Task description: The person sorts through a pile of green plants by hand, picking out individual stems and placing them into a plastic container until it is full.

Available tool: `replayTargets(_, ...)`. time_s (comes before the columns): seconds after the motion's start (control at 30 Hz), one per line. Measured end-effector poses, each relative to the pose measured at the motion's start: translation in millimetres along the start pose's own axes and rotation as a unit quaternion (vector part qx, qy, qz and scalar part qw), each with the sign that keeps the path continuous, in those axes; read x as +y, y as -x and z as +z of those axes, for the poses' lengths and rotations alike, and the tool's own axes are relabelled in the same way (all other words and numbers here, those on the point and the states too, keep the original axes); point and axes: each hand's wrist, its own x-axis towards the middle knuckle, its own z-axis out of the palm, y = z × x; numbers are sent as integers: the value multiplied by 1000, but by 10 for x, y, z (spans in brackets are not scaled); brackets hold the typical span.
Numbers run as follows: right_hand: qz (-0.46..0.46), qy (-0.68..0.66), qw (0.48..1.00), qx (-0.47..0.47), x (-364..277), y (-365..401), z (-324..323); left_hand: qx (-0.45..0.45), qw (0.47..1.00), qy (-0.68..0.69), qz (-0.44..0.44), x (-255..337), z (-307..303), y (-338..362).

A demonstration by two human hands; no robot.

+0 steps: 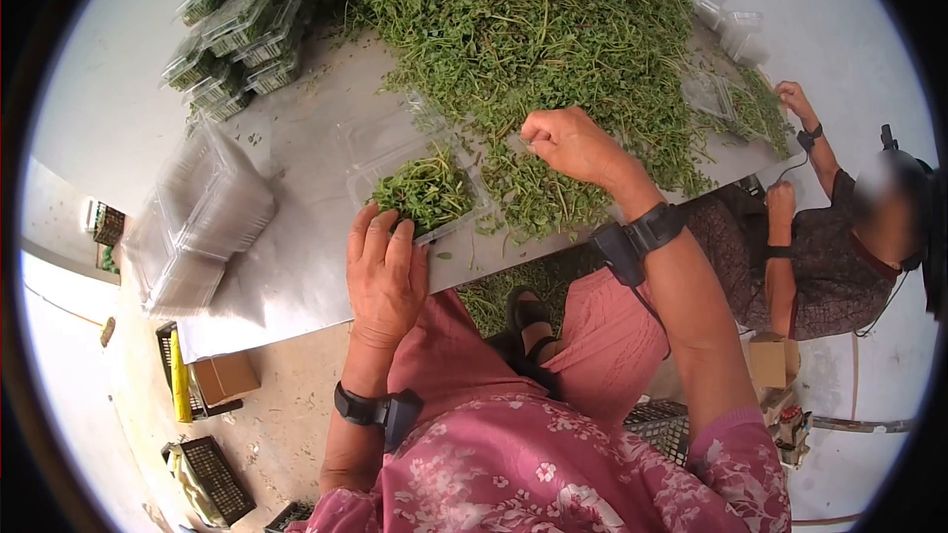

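A clear plastic clamshell container [483, 199] lies with its lid folded back at the table's near edge, and loose leafy greens [425, 188] fill its base. My left hand [380, 266] grips the near left side of this container, fingers over the rim and against the greens. Above the stems to the right, my right hand [573, 146] is closed in a pinch; whatever is between its fingertips is too small to make out. Just beyond and beneath it spreads a large heap of leafy green stems [533, 30].
Filled clamshells [247, 25] are stacked at the far left. Nested, unfilled clamshells [202, 212] stand on the metal table [296, 276] at left. Across the right corner sits a co-worker [829, 257], hands near another container [726, 104]. Black crates [212, 479] are on the floor.
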Motion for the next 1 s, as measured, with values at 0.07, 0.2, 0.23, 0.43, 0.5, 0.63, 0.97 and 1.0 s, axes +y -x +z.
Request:
replayTargets(0.07,3,1,1000,0,-22,1,1,1,1000,1,0,1,-2,-3)
replayTargets(0.2,1,11,1000,-1,-19,-8,13,1,1000,4,2,6,-12,-11)
replayTargets(0.23,-1,11,1000,1,-14,-6,18,2,1000,4,2,5,-11,-13)
replayTargets(0.43,-17,16,1000,10,-10,1,33,7,1000,6,6,11,-13,-17)
replayTargets(0.5,-19,19,1000,11,-20,2,37,7,1000,8,7,11,-13,-19)
replayTargets(0.63,-18,17,1000,8,-7,4,46,4,1000,8,3,17,-16,-21)
replayTargets(0.97,5,-15,999,-28,-1,34,-22,3,1000,7,1,14,-10,-17)
replayTargets(1.0,15,-17,999,-30,-17,35,-32,3,1000,7,2,14,-9,-16)
